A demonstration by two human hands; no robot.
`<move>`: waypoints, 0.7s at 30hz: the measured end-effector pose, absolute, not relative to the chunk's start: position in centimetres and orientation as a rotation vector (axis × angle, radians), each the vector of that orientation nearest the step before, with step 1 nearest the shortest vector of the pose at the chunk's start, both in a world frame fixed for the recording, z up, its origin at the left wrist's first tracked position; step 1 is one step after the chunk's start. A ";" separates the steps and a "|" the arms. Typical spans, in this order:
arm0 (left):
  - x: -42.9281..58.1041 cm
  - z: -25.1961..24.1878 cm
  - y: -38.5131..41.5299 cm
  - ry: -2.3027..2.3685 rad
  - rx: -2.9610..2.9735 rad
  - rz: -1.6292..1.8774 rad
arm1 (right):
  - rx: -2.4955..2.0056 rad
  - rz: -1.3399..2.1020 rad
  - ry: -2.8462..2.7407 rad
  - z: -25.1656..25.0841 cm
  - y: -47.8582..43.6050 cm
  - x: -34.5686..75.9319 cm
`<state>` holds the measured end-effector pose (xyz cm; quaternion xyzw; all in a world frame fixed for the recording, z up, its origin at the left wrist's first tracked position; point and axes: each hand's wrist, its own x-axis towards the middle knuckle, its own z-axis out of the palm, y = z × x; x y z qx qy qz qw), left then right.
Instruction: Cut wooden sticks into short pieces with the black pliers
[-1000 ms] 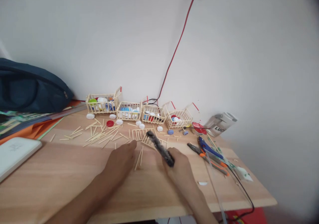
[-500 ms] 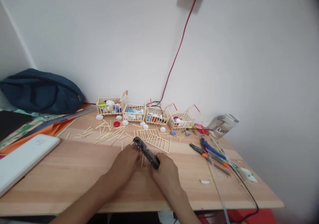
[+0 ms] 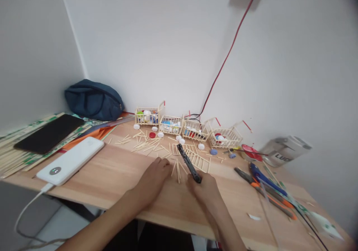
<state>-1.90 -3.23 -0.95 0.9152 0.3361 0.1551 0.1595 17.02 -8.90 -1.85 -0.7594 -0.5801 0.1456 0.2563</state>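
My right hand (image 3: 207, 191) is closed around a slim black knife-like tool (image 3: 188, 163), which points away from me and up to the left. I cannot make out its blade. My left hand (image 3: 153, 178) is low at the table, its fingers bent and close together; whatever is under the fingertips is hidden. Several thin wooden sticks (image 3: 178, 172) fan out between the two hands. Just beyond the tool lie flat ladder-like stick frames (image 3: 200, 162). Loose short sticks (image 3: 147, 143) are scattered past my left hand.
Small stick-built carts (image 3: 225, 137) with bottle caps stand along the wall. Pliers (image 3: 265, 191), a blue-handled tool (image 3: 267, 179) and a tilted can (image 3: 285, 150) are at right. A white power bank (image 3: 71, 161), black phone (image 3: 49, 133) and blue bag (image 3: 95, 100) occupy the left.
The view has swung left, bringing the phone and cable into sight. My hands have moved farther apart, baring the sticks between them. The black tool stays in my right hand.
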 end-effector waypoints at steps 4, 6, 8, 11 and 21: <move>-2.3 -1.0 -3.4 0.962 2.660 0.461 | -2.078 0.420 -1.582 -2.1 -8.7 16.9; -2.0 -1.0 -3.6 0.936 2.684 0.428 | -2.084 0.417 -1.584 -2.1 -8.6 16.8; -1.6 -1.1 -3.8 0.909 2.701 0.404 | -2.109 0.425 -1.581 -2.1 -8.4 16.6; -1.0 -1.5 -4.1 0.897 2.731 0.416 | -2.134 0.468 -1.599 -2.1 -8.2 16.6; -2.3 -1.6 -4.5 0.902 2.630 0.517 | -2.063 0.620 -1.541 -0.7 -8.1 18.7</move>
